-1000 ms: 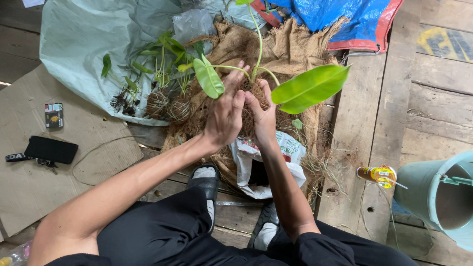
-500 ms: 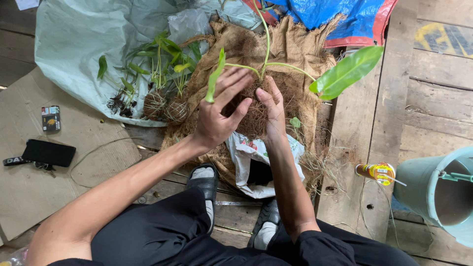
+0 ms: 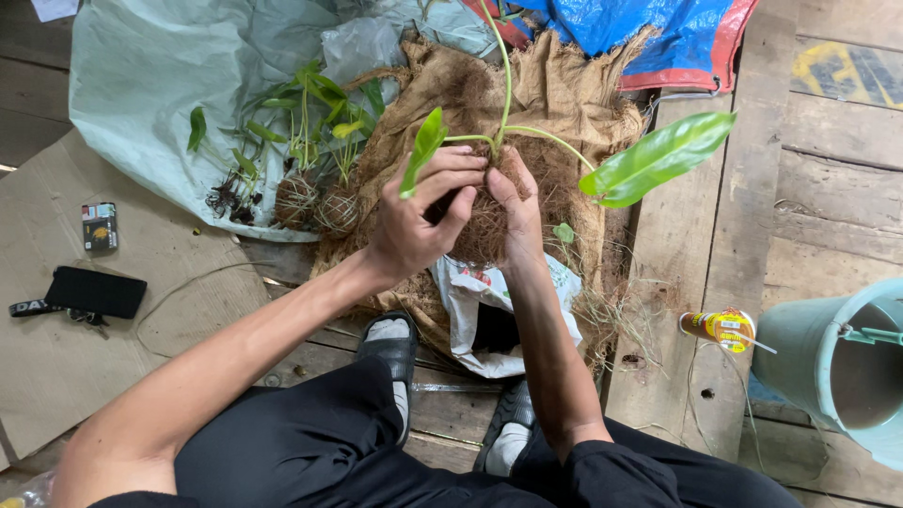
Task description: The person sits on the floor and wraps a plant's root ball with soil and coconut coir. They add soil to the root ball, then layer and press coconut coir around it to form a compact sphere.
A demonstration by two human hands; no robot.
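The left hand (image 3: 419,221) is curled around the left side of a ball of brown fibre (image 3: 480,226), fingers bent over its top and thumb underneath. The right hand (image 3: 515,209) presses flat against the ball's right side, fingers pointing far and closed against the fibre. Between them both hands grip the ball, which wraps the root of a young plant (image 3: 503,94). Its thin stem rises from the ball toward the far edge; one small leaf (image 3: 423,150) hangs over the left hand's knuckles, and one large glossy leaf (image 3: 658,158) stretches out to the right.

The ball is held just above a heap of loose fibre on a burlap sack (image 3: 564,85). Just near of the hands lies a crumpled white plastic bag (image 3: 470,301), between the person's two dark sandals. To the left of the sack, on a pale green sheet (image 3: 150,85), rest several small seedlings (image 3: 301,132) with two wrapped root balls (image 3: 315,202). Farther left, on cardboard (image 3: 56,357), lie a black pouch (image 3: 94,292) and a small box (image 3: 99,226). To the right, on the wooden floor (image 3: 828,207), a yellow tube (image 3: 720,326) lies beside a teal bucket (image 3: 837,367). A blue tarp (image 3: 640,23) lies at the far edge.
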